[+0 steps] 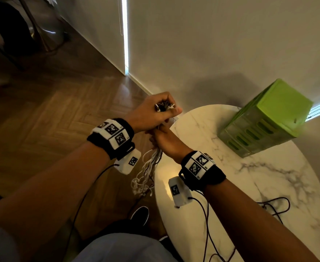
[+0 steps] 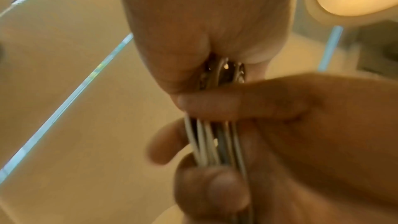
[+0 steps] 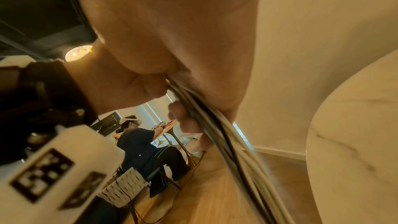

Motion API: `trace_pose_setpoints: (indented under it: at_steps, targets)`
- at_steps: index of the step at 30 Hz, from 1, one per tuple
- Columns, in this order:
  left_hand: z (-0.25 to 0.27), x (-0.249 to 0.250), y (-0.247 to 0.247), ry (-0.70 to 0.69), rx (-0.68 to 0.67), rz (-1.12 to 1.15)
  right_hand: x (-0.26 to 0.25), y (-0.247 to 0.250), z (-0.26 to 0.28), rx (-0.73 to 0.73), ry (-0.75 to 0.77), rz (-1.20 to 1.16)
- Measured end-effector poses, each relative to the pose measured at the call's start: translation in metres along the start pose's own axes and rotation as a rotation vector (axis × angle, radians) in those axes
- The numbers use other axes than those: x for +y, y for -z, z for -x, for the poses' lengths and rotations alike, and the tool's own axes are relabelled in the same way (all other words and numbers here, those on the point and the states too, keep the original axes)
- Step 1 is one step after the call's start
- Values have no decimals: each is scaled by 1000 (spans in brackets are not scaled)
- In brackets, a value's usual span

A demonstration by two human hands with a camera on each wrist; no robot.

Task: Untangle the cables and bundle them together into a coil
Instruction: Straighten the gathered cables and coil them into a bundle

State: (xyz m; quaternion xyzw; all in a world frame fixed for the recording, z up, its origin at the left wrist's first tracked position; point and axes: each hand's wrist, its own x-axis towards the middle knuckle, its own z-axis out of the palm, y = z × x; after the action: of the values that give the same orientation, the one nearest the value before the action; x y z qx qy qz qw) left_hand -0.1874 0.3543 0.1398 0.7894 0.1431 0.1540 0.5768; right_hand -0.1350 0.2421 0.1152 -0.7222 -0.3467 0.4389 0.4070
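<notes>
A bundle of white and dark cables hangs over the floor just off the marble table's left edge. My left hand grips the bundle's top in a fist, and several plug ends stick out above its thumb. Directly underneath, my right hand is curled round the same bundle. In the left wrist view the left hand clamps the cables above the right hand's fingers. The right wrist view shows the cables running down out of the right hand. The loose lower ends dangle tangled.
A round white marble table stands at right against the wall, with a green plastic crate at its far side. Thin black leads from the wrist cameras lie on it. Wooden floor lies at left. Another person sits far off.
</notes>
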Motion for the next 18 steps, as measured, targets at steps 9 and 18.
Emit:
trace_pose_setpoints:
  at_steps: [9, 18]
  targets:
    - [-4, 3, -2, 14, -165, 245, 2, 7, 11, 91, -36, -244]
    - [26, -71, -28, 385, -898, -34, -8, 22, 32, 77, 62, -815]
